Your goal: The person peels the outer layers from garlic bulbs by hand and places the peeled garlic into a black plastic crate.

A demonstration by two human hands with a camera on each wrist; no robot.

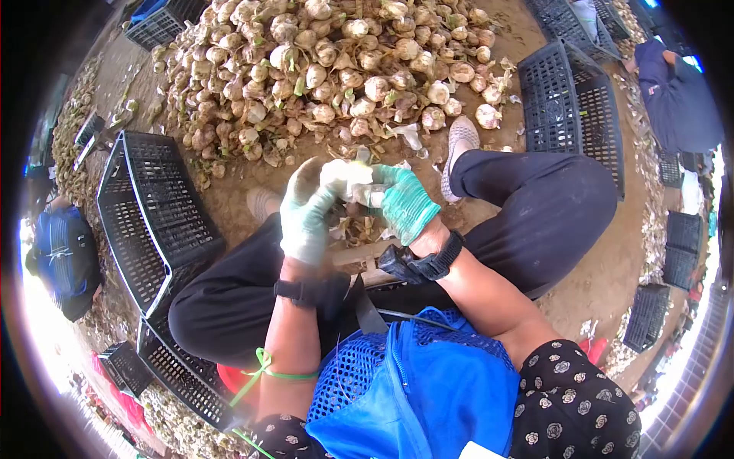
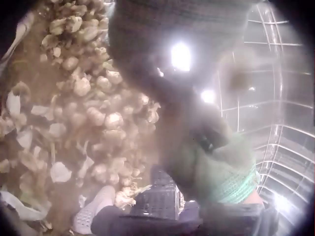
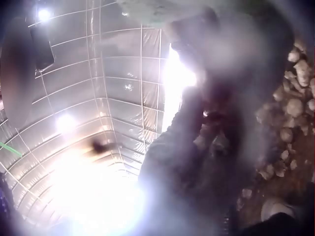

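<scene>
In the head view a pale garlic bulb [image 1: 345, 174] is held between both gloved hands, above the person's lap. The left hand [image 1: 306, 218], in a whitish-green glove, grips it with curled fingers and thumb. From the other side the right hand [image 1: 409, 203], in a brighter green glove, pinches at the bulb with bent fingers. A greyish wrapped piece shows at the right hand's fingertips; I cannot tell whether it is a covered thumb or a tool. Both wrist views are hazy, the hands mostly dark blurs there.
A large heap of garlic bulbs [image 1: 329, 69] lies on the ground ahead. Black plastic crates stand at left [image 1: 164, 199] and right [image 1: 550, 99]. Loose skins [image 1: 409, 136] litter the dirt near the shoes. Other people sit at the far left [image 1: 65, 256] and upper right [image 1: 677, 92].
</scene>
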